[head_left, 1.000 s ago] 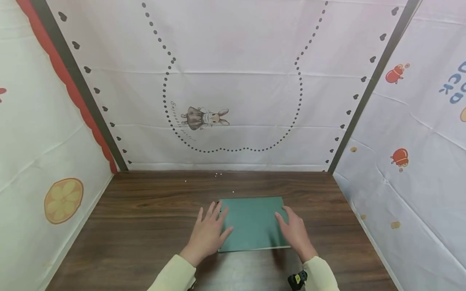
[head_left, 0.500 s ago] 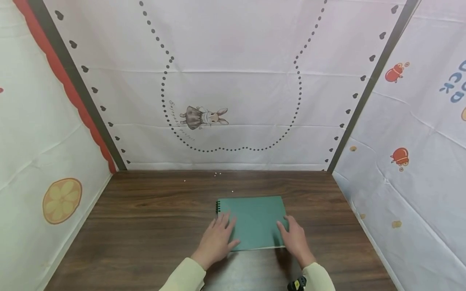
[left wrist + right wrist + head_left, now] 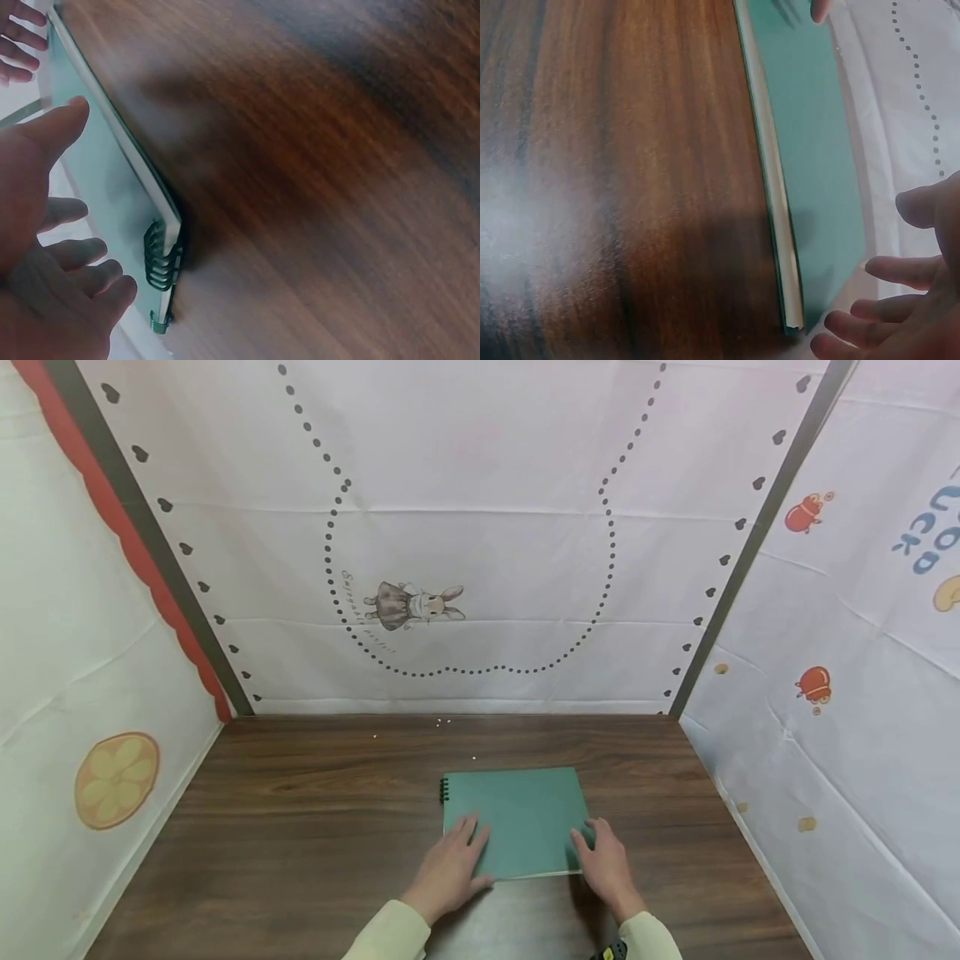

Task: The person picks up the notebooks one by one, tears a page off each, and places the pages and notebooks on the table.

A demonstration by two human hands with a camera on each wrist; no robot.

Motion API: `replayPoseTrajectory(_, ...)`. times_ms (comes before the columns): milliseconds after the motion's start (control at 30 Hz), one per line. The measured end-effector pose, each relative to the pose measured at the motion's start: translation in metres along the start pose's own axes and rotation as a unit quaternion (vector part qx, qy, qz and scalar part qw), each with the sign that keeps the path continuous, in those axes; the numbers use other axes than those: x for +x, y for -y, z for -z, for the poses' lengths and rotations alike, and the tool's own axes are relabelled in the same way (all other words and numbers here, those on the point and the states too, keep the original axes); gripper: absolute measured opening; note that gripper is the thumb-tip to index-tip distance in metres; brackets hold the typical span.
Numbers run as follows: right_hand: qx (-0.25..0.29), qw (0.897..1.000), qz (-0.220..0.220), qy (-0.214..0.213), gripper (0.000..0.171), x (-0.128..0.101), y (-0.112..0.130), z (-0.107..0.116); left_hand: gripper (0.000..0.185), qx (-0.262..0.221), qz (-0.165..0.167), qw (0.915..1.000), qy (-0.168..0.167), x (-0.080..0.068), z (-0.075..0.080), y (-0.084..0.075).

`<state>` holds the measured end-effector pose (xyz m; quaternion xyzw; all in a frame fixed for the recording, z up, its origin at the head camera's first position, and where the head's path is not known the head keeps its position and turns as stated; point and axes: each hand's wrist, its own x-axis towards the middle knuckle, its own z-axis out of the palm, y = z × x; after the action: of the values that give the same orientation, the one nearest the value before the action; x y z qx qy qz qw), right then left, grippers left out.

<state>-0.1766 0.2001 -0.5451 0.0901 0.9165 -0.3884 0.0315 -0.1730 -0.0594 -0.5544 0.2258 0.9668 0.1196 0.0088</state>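
The green notebook [image 3: 516,821] lies closed and flat on the dark wooden worktop [image 3: 300,827], a little right of the middle and near the front edge, with its black spiral binding [image 3: 161,259] along its left side. The left hand [image 3: 450,868] rests on the near left part of the cover with straight, relaxed fingers [image 3: 75,255], gripping nothing; the right hand [image 3: 603,860] is at the near right corner, its fingers [image 3: 885,300] also loose, just at the open edge of the pages, and I cannot tell if they really touch it. The notebook looks light, with a stiff card cover and a thin block of white pages [image 3: 776,217] that will bend if it is lifted by one corner only. The smooth cover may slide easily on the polished wood, so a flat hand can push it. The best place to take it seems the right long edge, where a thumb can go under the cover, or the spiral side, which gives a firm hold. Compared with one second ago, the left hand has moved from the spiral side onto the cover, so the binding is now uncovered, and the right hand has come slightly nearer to the corner; the notebook itself appears to lie in the same place
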Motion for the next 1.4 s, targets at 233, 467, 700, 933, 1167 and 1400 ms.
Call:
replayPoseTrajectory(233,0.007,1.000,-0.010,-0.003,0.050,-0.001,-0.003,-0.003,0.070,-0.008,0.004,0.9998,0.018,-0.001,-0.004,-0.001)
replayPoseTrajectory(467,0.008,1.000,-0.001,-0.007,0.047,-0.002,-0.002,-0.005,0.068,-0.013,0.007,0.9996,0.022,-0.002,-0.007,0.000)
replayPoseTrajectory(700,0.017,1.000,0.000,-0.011,0.046,-0.002,-0.001,-0.006,0.064,-0.010,0.000,0.9998,0.018,-0.002,-0.007,0.002)
replayPoseTrajectory(933,0.021,1.000,0.007,-0.016,0.046,-0.003,-0.002,-0.005,0.063,-0.012,-0.009,0.9996,0.022,0.000,-0.005,0.004)
replayPoseTrajectory(1167,0.020,1.000,0.005,-0.020,0.045,-0.001,-0.007,-0.006,0.063,-0.034,-0.020,0.9987,0.032,0.001,0.001,0.006)
replayPoseTrajectory(1400,0.016,0.999,-0.017,-0.034,0.045,0.002,-0.007,-0.004,0.056,-0.044,-0.015,0.9965,0.069,0.003,0.004,0.007)
